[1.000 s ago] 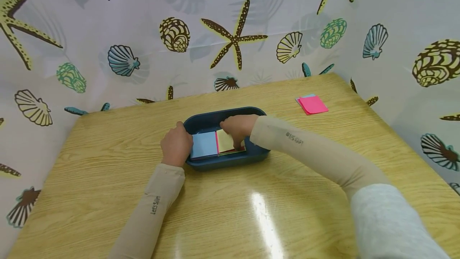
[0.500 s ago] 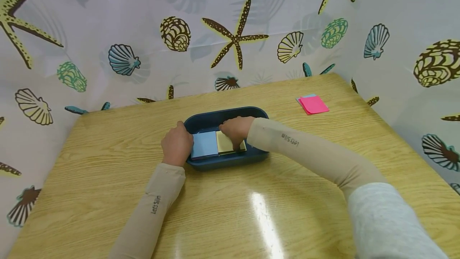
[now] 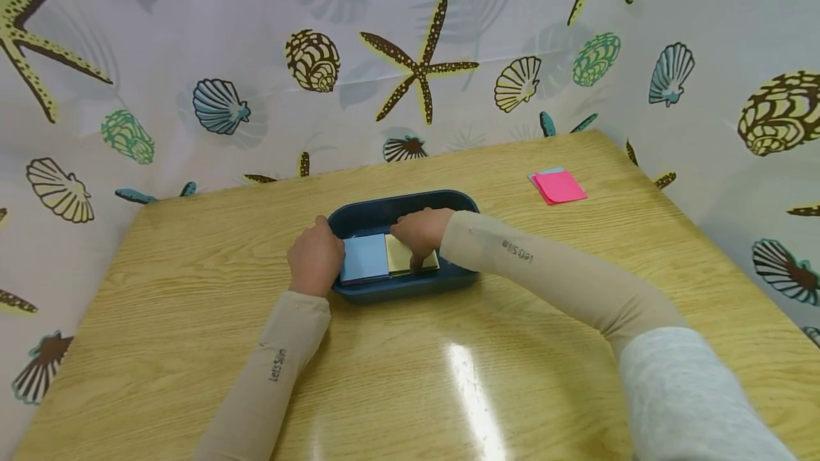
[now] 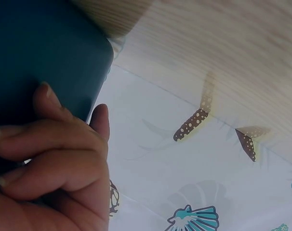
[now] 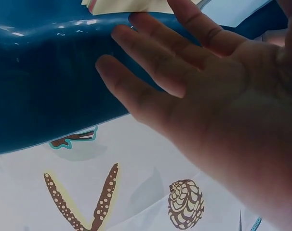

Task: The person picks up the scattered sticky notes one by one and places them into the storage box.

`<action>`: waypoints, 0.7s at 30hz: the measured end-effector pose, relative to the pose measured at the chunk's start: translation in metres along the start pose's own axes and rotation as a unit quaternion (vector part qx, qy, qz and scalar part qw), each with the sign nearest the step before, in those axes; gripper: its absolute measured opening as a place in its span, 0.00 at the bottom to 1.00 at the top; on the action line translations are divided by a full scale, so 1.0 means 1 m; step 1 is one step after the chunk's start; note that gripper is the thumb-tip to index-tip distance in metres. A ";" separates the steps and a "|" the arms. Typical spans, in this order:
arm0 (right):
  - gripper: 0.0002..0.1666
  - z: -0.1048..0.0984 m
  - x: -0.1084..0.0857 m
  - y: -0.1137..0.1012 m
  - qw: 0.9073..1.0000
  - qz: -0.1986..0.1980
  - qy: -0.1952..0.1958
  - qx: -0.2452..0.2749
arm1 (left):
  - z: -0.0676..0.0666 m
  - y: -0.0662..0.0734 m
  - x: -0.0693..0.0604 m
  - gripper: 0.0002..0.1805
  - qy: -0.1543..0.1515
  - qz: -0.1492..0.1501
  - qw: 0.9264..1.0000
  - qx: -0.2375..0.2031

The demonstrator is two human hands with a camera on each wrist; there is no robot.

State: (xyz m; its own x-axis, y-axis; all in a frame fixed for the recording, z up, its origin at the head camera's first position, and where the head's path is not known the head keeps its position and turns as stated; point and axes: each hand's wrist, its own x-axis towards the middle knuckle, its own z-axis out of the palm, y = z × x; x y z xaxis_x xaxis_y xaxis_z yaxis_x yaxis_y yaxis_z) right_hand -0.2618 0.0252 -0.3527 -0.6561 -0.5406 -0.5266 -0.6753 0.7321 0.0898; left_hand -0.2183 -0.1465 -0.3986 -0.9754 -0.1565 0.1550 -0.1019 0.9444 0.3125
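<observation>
A dark blue oval plastic tub (image 3: 391, 292) stands mid-table. Two stacks of square sticky notes lie side by side in it: light blue notes (image 3: 365, 259) on the left, yellow notes (image 3: 398, 256) on the right. My left hand (image 3: 315, 257) grips the tub's left rim; the left wrist view shows its curled fingers (image 4: 54, 168) against the tub wall. Over the yellow stack reaches my right hand (image 3: 423, 230), thumb at the stack's near edge. In the right wrist view its fingers (image 5: 151, 62) are fairly straight, the index finger touching or close beside the yellow notes.
At the back right of the wooden table (image 3: 192, 255) lie pink sticky notes (image 3: 560, 186), partly over light blue ones (image 3: 534, 178). A white curtain (image 3: 256, 13) printed with shells and starfish hangs along the back and right sides.
The pink strip between the stacks and the red edge under the yellow notes no longer show. My right hand has shifted only slightly on the stack; my left hand stays on the rim.
</observation>
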 end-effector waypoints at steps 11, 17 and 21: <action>0.48 0.002 0.001 -0.007 1.000 0.013 0.012 -0.002 | 0.003 -0.003 0.002 0.14 -0.001 0.006 1.000 0.001; 0.47 0.000 0.000 -0.007 0.999 0.014 0.017 -0.025 | 0.002 -0.003 0.002 0.15 -0.001 0.004 1.000 -0.003; 0.41 -0.002 -0.005 -0.002 1.000 -0.005 0.026 -0.004 | 0.003 -0.003 0.002 0.15 -0.006 0.002 1.000 -0.003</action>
State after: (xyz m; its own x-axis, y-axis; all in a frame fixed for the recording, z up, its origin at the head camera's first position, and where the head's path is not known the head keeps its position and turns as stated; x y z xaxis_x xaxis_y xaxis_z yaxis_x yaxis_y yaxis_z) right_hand -0.2583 0.0258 -0.3492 -0.6659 -0.5683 -0.4833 -0.6840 0.7237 0.0913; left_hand -0.2206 -0.1485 -0.4015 -0.9780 -0.1489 0.1458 -0.0963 0.9434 0.3173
